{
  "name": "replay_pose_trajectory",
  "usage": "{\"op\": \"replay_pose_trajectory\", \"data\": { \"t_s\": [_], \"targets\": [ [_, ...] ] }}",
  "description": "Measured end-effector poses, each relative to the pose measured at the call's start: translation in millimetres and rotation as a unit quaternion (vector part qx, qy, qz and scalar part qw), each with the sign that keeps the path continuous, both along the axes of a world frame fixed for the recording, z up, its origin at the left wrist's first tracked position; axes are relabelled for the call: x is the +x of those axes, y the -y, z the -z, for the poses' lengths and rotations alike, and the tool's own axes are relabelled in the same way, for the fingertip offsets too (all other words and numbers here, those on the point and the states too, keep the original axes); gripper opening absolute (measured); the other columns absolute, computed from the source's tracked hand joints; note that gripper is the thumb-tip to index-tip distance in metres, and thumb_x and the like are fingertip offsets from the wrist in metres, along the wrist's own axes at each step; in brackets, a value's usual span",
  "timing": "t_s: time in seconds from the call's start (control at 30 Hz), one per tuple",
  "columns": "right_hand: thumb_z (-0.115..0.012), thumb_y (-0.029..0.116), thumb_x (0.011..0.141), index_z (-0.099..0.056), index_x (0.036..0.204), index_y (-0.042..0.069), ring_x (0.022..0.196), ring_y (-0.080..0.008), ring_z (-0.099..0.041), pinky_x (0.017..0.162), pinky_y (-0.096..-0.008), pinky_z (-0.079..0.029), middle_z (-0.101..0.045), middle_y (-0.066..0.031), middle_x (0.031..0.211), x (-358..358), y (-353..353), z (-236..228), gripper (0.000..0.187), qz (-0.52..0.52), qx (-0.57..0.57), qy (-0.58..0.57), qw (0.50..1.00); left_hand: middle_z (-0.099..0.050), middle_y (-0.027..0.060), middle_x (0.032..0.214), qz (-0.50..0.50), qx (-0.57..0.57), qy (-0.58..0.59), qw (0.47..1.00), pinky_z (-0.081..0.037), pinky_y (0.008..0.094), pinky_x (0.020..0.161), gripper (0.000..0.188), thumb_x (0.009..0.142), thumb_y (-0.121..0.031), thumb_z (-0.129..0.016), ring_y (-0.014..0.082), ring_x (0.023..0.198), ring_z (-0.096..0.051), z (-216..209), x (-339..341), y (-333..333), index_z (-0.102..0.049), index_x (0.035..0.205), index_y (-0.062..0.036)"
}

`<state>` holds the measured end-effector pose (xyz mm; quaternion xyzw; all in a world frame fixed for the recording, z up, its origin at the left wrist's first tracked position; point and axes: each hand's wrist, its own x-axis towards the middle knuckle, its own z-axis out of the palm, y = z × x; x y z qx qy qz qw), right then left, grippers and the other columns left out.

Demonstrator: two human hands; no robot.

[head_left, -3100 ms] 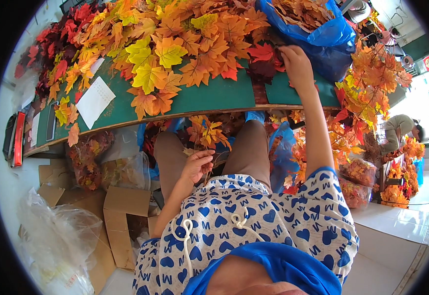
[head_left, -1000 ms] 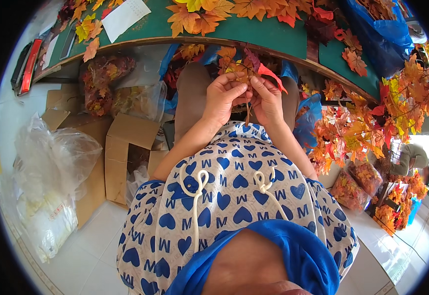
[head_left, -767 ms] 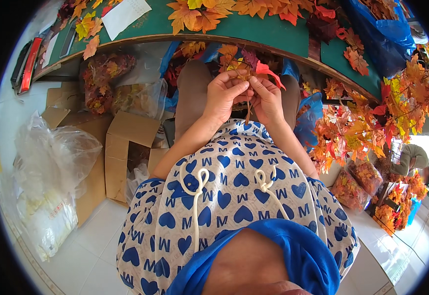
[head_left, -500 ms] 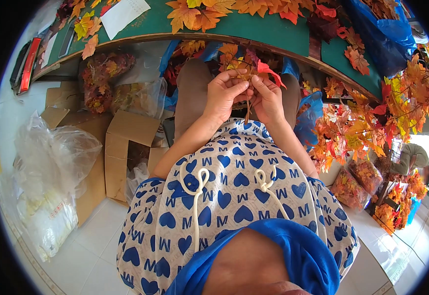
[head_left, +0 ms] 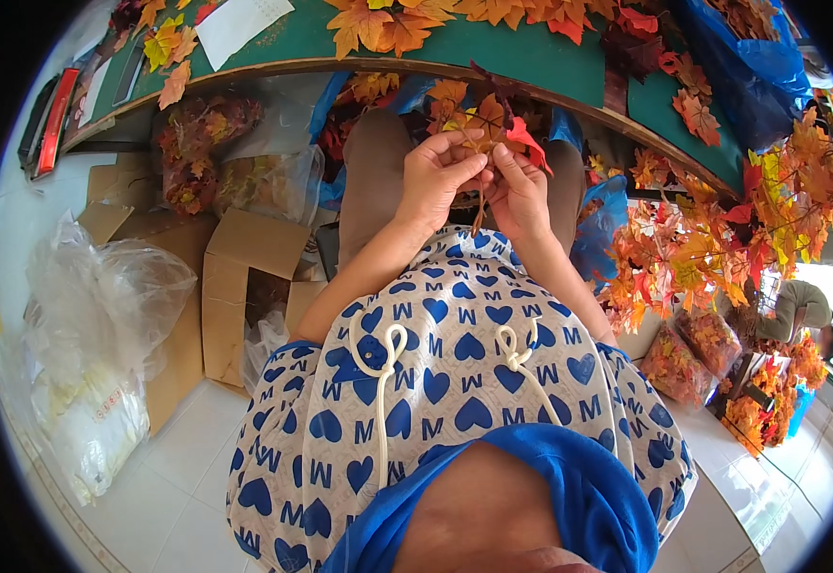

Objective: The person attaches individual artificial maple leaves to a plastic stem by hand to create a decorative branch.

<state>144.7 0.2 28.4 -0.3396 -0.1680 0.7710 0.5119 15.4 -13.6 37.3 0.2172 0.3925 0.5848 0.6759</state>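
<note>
Above my lap, in front of the table edge, my left hand (head_left: 443, 180) and my right hand (head_left: 520, 189) meet with fingertips pinched together. Between them they hold an artificial maple leaf branch (head_left: 487, 122) with orange, yellow, red and dark leaves. Its brown stem hangs down below my fingers toward my apron. A red leaf (head_left: 528, 143) sticks out beside my right fingertips. Exactly how the stem lies between the fingertips is too small to make out.
Orange leaves (head_left: 383, 27) and a white paper (head_left: 237, 31) lie on the green table (head_left: 493, 55). Open cardboard boxes (head_left: 254, 244) and clear plastic bags (head_left: 101, 315) stand to the left. Leaf garlands (head_left: 694, 258) hang at the right; beyond them is another person's sleeve (head_left: 799, 307).
My hands stay together at nearly the same place. The branch has turned slightly: its leaves show more above my fingers, and the red leaf and the stem's lower end have shifted a little left.
</note>
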Motion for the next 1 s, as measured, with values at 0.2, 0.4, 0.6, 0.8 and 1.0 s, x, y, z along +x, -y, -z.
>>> {"op": "replay_pose_trajectory", "data": {
  "t_s": [0.2, 0.4, 0.6, 0.8, 1.0],
  "targets": [
    [-0.057, 0.012, 0.089, -0.061, 0.094, 0.001, 0.065, -0.0074, -0.056, 0.06, -0.0188, -0.049, -0.062, -0.0024, 0.08, 1, -1, 2, 0.012, -0.017, 0.02, 0.026, 0.999, -0.064, 0.0075, 0.084, 0.001, 0.0, -0.002, 1.0, -0.056, 0.0254, 0.063, 0.03, 0.081, 0.003, -0.061, 0.0145, 0.069, -0.064, 1, -1, 0, -0.057, 0.111, -0.0003],
    [-0.059, 0.011, 0.088, -0.062, 0.09, 0.001, 0.066, -0.0068, -0.058, 0.062, -0.0181, -0.049, -0.062, -0.0014, 0.079, 1, 1, 3, 0.011, -0.03, 0.048, 0.096, 0.994, -0.064, 0.0081, 0.084, 0.006, 0.009, -0.018, 1.0, -0.056, 0.0248, 0.062, 0.029, 0.081, 0.004, -0.06, 0.015, 0.068, -0.065, 5, -5, -1, -0.058, 0.11, 0.0002],
    [-0.06, 0.012, 0.088, -0.062, 0.087, -0.001, 0.064, -0.0083, -0.059, 0.062, -0.019, -0.05, -0.062, -0.0028, 0.076, 1, 1, 5, 0.013, -0.039, 0.072, 0.148, 0.986, -0.064, 0.0092, 0.081, -0.035, 0.006, -0.025, 0.999, -0.056, 0.0238, 0.06, 0.014, 0.082, 0.004, -0.06, 0.0146, 0.066, -0.065, 13, 0, 0, -0.06, 0.096, 0.0022],
    [-0.059, 0.012, 0.089, -0.062, 0.087, -0.004, 0.063, -0.0091, -0.058, 0.06, -0.0205, -0.051, -0.062, -0.0039, 0.074, -2, 3, 7, 0.016, -0.043, 0.071, 0.154, 0.985, -0.063, 0.0078, 0.077, -0.069, -0.002, -0.03, 0.997, -0.051, 0.0213, 0.05, 0.005, 0.082, 0.002, -0.06, 0.0118, 0.058, -0.062, 20, 7, 1, -0.06, 0.087, 0.003],
    [-0.059, 0.011, 0.088, -0.061, 0.086, -0.005, 0.061, -0.0102, -0.058, 0.057, -0.0243, -0.054, -0.06, -0.0046, 0.073, -7, 9, 6, 0.016, 0.015, 0.069, 0.171, 0.983, -0.061, 0.0049, 0.073, -0.098, -0.006, -0.025, 0.995, -0.043, 0.0184, 0.044, 0.006, 0.083, 0.002, -0.06, 0.0087, 0.052, -0.057, 18, 11, 4, -0.06, 0.089, 0.0015]
  ]
}}
